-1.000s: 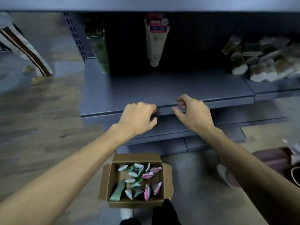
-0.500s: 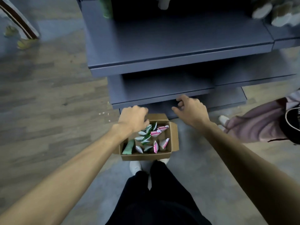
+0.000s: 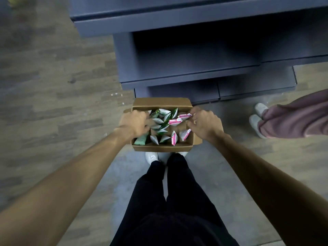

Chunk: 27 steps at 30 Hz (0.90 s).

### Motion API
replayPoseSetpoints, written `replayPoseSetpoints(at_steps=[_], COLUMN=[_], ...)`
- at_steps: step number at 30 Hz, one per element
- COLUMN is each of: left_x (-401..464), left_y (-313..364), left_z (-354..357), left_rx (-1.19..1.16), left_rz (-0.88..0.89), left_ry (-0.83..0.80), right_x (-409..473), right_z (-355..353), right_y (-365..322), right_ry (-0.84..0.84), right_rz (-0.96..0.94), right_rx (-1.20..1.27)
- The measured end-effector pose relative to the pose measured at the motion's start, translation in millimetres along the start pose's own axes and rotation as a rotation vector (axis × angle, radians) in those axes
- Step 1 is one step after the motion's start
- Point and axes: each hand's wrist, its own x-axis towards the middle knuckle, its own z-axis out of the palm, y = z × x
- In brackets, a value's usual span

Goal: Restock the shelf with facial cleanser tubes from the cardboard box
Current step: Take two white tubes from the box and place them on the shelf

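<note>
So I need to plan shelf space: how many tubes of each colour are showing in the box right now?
Pink-and-white tubes: 4
Green-and-white tubes: about 10, since they overlap
Plain mint-green tube: 1
Total: about 15 showing in the cardboard box; the left hand and right hand may hide more.

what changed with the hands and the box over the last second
Both hands came down from the shelf's front edge into the cardboard box. The left hand now reaches among the green tubes; the right hand is at a pink tube. The box stayed on the floor, tubes inside.
</note>
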Motion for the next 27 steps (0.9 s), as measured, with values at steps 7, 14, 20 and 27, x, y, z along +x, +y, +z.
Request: replayPoseSetpoints(at_steps=[7,14,20,27], left_x=[30.7,58.8,92.3,115.0], left_y=[-19.8,-19.5,-14.7,-5.5], left_z=[50.0,103.3,138.2,169.4], left_rx=[-0.057,-0.055,-0.166,-0.106], left_rz=[-0.069,-0.075,-0.076,-0.054], left_ry=[-0.084,-0.117,-0.068,-0.021], right_x=[32.0,57.5,85.9,112.4], right_z=[47.8,101.5,129.6,156.6], right_y=[3.8,1.1,-6.5,-9.9], right_ry=[-0.095,-0.163,-0.144,-0.088], right_rz=[-0.018,-0.061,-0.101,-0.142], right_rx=[0.016,-0.037,-0.056,-0.052])
